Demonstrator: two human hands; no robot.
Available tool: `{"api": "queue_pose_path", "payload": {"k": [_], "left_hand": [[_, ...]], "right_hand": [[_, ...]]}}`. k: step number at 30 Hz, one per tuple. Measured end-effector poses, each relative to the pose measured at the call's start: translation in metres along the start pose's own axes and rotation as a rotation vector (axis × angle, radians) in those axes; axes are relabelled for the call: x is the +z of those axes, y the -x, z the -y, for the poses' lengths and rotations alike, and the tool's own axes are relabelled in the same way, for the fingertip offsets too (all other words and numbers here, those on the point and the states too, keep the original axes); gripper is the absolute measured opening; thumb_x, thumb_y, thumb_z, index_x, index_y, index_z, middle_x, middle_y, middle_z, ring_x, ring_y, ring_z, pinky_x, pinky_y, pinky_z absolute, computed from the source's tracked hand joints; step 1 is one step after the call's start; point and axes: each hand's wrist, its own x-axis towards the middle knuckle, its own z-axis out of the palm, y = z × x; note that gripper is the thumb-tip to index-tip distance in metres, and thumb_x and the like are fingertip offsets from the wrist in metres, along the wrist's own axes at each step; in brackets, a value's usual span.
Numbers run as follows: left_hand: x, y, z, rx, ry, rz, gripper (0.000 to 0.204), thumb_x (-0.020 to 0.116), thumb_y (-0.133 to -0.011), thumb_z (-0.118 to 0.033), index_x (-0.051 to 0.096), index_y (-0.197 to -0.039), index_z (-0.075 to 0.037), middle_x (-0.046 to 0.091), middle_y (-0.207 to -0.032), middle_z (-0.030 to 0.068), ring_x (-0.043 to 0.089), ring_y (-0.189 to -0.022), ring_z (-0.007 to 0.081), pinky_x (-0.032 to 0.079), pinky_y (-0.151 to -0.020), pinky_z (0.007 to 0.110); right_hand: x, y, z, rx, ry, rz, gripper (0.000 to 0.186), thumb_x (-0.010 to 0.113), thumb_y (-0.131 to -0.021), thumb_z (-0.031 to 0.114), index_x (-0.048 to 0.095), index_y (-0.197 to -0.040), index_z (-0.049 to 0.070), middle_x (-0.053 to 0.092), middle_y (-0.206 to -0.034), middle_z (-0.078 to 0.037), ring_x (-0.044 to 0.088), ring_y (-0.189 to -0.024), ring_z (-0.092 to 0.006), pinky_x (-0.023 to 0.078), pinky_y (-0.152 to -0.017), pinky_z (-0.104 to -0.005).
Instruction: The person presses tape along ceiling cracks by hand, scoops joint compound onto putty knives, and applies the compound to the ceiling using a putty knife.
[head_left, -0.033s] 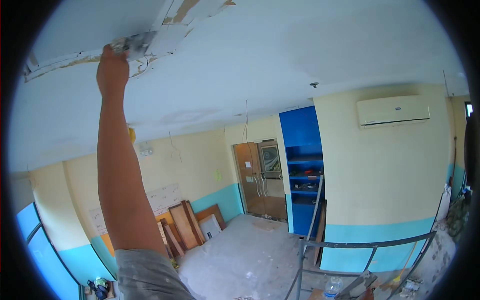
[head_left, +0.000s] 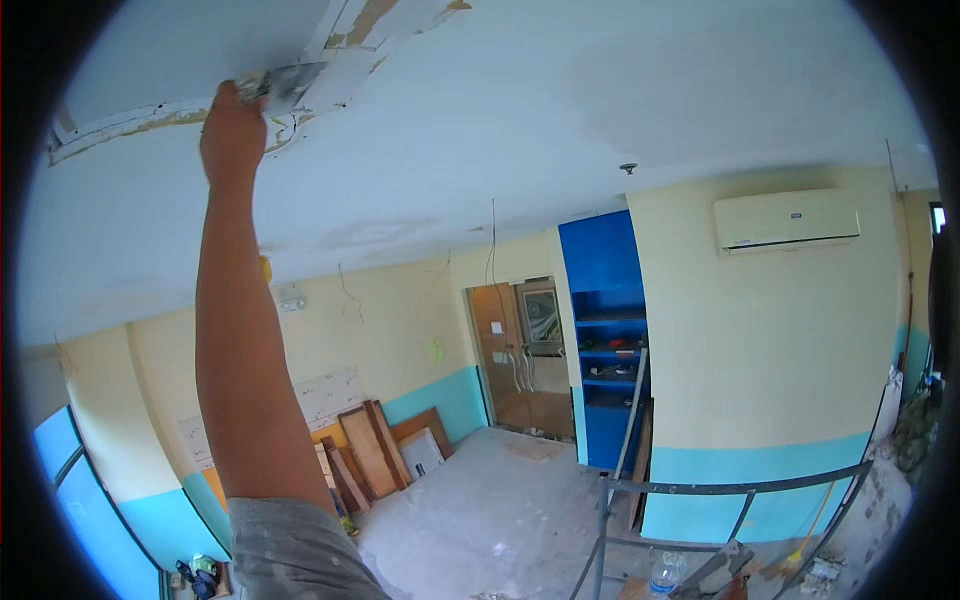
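Scraper (head_left: 293, 88), held in the raised left hand (head_left: 235, 132), is at the ceiling (head_left: 480, 110) beside a broken seam (head_left: 296, 122). The step looks like scraping or smoothing; the next stroke calls for flat, steady pressure. I cannot tell the right hand's grip.

Over there, a pale air conditioner (head_left: 787, 222) hangs high on the cream wall (head_left: 760, 350), whose lower band is turquoise. Beside that stands a tall blue shelf unit (head_left: 598, 250), small odds and ends on its shelves, a pole (head_left: 630, 420) slanting across its side. Next along are the double doors (head_left: 492, 330); farther round, wooden boards (head_left: 365, 450) lean against the wall. Nearer, a clear bottle (head_left: 667, 573) sits below a curved metal rail (head_left: 690, 490).
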Motion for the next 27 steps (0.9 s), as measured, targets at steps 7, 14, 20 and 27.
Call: {"api": "queue_pose_path", "payload": {"k": [7,14,20,27], "left_hand": [[0.004,-0.012,-0.024,-0.060,-0.034,0.071,0.045,0.058,-0.088,-0.036,0.047,-0.119,-0.005,0.061,-0.113,0.0202,0.060,-0.103,0.0390,0.049,-0.083,0.047],[0.020,-0.001,0.048,-0.401,0.176,-0.040,0.066,0.064,-0.084,-0.045,0.046,-0.121,0.006,0.063,-0.105,0.0241,0.061,-0.102,0.0378,0.050,-0.085,0.043],[0.059,0.059,0.016,-0.907,1.631,0.297,0.044,0.056,-0.094,-0.029,0.046,-0.123,0.001,0.057,-0.117,0.0174,0.058,-0.107,0.0329,0.049,-0.095,0.048],[0.120,0.056,-0.061,-1.120,2.107,0.399,0.037,0.049,-0.097,-0.030,0.047,-0.121,-0.002,0.056,-0.116,0.0157,0.057,-0.107,0.0314,0.050,-0.094,0.047]], "right_hand": [[0.002,0.008,-0.004,0.018,0.024,-0.003,0.055,0.046,-0.098,0.040,0.040,-0.138,0.003,0.050,-0.123,-0.006,0.049,-0.109,-0.0196,0.043,-0.091,-0.0311],[0.022,0.041,0.019,0.040,0.029,-0.084,0.053,0.049,-0.097,0.040,0.046,-0.134,0.003,0.052,-0.122,-0.005,0.050,-0.105,-0.0179,0.044,-0.087,-0.0291],[-0.001,0.043,0.015,-0.092,-0.042,-0.088,0.049,0.049,-0.096,0.039,0.050,-0.129,0.003,0.053,-0.117,-0.006,0.051,-0.102,-0.0173,0.045,-0.083,-0.0287],[-0.039,0.053,0.012,-0.164,0.007,-0.142,0.044,0.045,-0.098,0.040,0.052,-0.123,0.004,0.056,-0.102,-0.006,0.055,-0.092,-0.0183,0.048,-0.074,-0.0303]]}}
